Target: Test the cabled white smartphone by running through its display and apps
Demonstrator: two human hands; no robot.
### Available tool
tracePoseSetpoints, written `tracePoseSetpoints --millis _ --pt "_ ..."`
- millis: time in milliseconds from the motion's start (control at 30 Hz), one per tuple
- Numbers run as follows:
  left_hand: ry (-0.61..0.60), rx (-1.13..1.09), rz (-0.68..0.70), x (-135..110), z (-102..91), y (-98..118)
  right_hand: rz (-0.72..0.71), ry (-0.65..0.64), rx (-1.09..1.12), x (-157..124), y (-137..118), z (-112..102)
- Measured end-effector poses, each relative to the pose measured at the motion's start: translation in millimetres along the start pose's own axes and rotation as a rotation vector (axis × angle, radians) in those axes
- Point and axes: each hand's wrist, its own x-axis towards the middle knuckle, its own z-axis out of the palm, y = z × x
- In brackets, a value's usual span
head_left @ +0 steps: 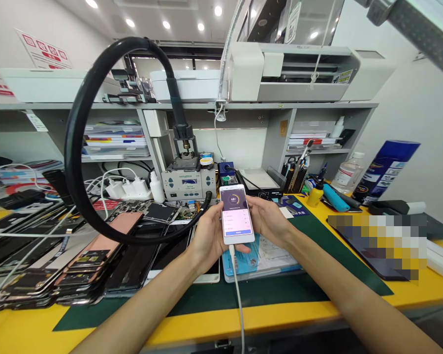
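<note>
Both my hands hold a white smartphone [236,214] upright above the green mat [317,250]. Its screen is lit, with a purple header and a round gauge. My left hand [206,236] wraps the phone's left edge, thumb lying under its lower end. My right hand [268,219] grips the right edge from behind. A white cable [238,290] hangs from the phone's bottom port toward the table's front edge.
A stack of phone screens and back covers [77,265] fills the left. A thick black hose loop [81,128] arcs up from a rework station [188,182]. Bottles and tools [325,189] stand at the right, a blue-white pad [266,258] lies under the phone.
</note>
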Motion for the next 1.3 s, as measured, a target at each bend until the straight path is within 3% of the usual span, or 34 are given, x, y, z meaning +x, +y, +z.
tracePoseSetpoints --millis 1300 --pt "-0.028 -0.01 0.003 -0.8 -0.9 -0.5 -0.008 0.034 -0.029 -4.4 -2.1 4.1"
